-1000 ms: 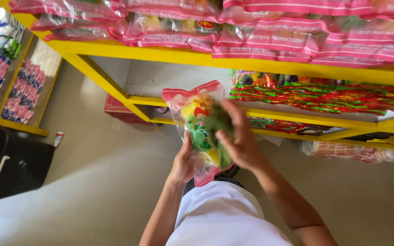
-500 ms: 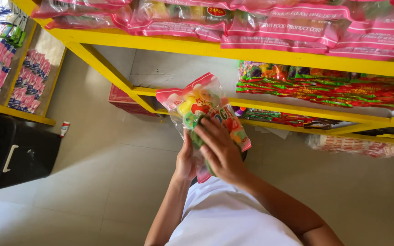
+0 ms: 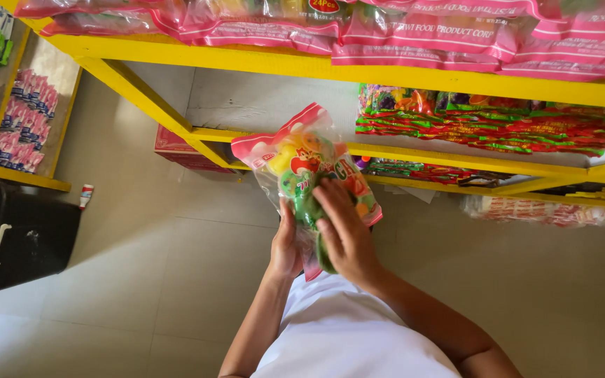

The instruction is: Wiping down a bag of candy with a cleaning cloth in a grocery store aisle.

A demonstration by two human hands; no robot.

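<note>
Where fingers (image 3: 330, 203) press: candy bag (image 3: 302, 157)

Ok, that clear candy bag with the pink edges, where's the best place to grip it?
Probably the flat pink sealed strip along the top of the candy bag, coming from above. The middle bulges with loose round sweets, so it would shift under a pinch. The left hand supports it from beneath; the right hand lies across its front.

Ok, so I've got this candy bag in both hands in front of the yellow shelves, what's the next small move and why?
Probably lift the right hand off the front of the candy bag. It lies flat over the lower part, with something green under its fingers, while the left hand supports the bag from below. Uncovering it would show the whole pack before it goes anywhere, perhaps to the yellow shelf of similar pink-edged bags.
</note>
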